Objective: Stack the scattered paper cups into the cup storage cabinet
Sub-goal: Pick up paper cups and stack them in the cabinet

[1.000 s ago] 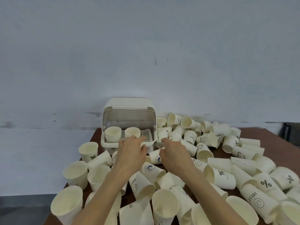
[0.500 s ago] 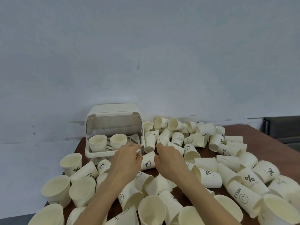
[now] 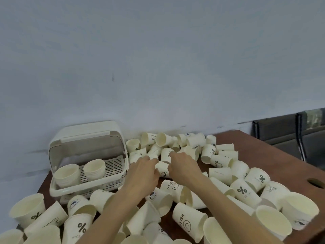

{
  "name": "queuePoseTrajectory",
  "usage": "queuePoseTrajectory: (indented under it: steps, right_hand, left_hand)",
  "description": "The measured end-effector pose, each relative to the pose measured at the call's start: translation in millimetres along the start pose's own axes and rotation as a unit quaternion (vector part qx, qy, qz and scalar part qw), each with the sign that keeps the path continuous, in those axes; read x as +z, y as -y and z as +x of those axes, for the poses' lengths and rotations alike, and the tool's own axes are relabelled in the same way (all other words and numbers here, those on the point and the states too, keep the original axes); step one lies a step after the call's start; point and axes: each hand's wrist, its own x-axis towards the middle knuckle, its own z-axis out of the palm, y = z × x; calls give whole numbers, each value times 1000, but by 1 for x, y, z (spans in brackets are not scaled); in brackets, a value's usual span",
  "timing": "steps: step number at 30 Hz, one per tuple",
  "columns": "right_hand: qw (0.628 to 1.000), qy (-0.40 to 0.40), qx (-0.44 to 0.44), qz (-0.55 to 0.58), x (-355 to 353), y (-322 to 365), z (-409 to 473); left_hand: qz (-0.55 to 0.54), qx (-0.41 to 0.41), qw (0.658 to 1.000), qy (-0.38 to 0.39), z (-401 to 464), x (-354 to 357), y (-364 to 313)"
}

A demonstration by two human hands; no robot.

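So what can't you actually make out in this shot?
- Head view: how many cups each stack in the cabinet holds; the rims blur together.
- Each hand's grip: left hand and right hand show only their backs.
- Bottom cups: cut by the frame edge.

A brown wooden worktop (image 3: 274, 155) stands against a pale wall, with an oval hole near its right edge. On it, left of the fingers (image 3: 149, 160), sits the cream cup storage cabinet (image 3: 88, 155). Cream paper cups (image 3: 219, 175) lie scattered over it, most tipped on their sides, all around the fingers.
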Motion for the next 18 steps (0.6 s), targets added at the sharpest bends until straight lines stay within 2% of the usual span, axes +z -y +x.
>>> queuePoseTrajectory:
  steps: [8, 15, 18]
  right_hand:
    - [997, 12, 71, -16, -1, -76, 30]
    - [991, 15, 114, -65, 7, -142, 81]
    - [989, 23, 131, -64, 12, -159, 103]
  left_hand:
    - [48, 52, 997, 24, 68, 35, -39]
    - [176, 77, 979, 65, 125, 84, -64]
    - [197, 98, 974, 59, 142, 99, -70]
